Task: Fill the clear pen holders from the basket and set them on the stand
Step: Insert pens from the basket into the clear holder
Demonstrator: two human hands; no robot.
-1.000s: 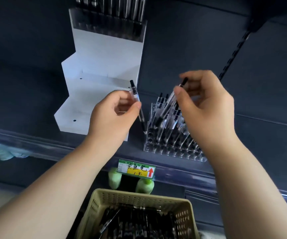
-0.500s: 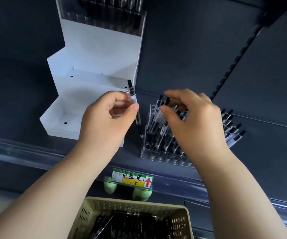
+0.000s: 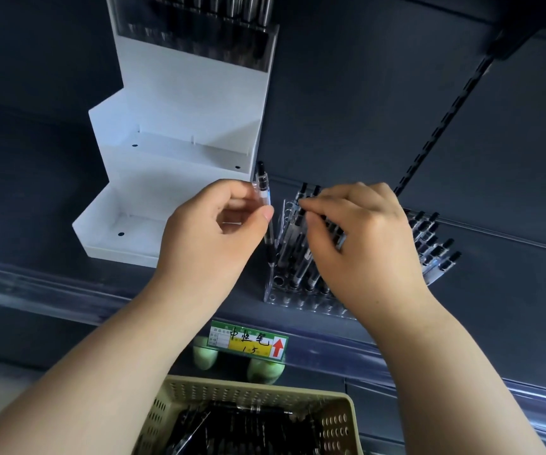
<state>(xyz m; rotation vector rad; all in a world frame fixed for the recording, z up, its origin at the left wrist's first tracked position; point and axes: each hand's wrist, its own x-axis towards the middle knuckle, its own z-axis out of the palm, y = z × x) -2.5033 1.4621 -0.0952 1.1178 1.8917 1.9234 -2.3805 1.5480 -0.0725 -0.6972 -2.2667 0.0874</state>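
Note:
My left hand (image 3: pixel 214 231) grips a clear pen with a black cap (image 3: pixel 262 195), held nearly upright just left of the clear pen holder (image 3: pixel 293 295). The holder stands on the dark shelf and holds several black-capped pens. My right hand (image 3: pixel 360 241) is over the holder, its thumb and forefinger pinching the top of a pen (image 3: pixel 299 218) that stands in it. The white stepped stand (image 3: pixel 179 149) rises behind my left hand, its two lower steps bare and a filled clear holder (image 3: pixel 199 37) on its top step. The beige basket (image 3: pixel 337 425) of pens sits below.
A green and yellow price tag (image 3: pixel 248 339) hangs on the shelf's clear front rail (image 3: pixel 51 287). Two pale green objects (image 3: pixel 263 369) lie under the shelf. A slotted metal upright (image 3: pixel 442 126) runs up the dark back wall at the right.
My right hand has come down from above the holder with its pen and now sits low over the holder's pens. My left hand has kept hold of its pen.

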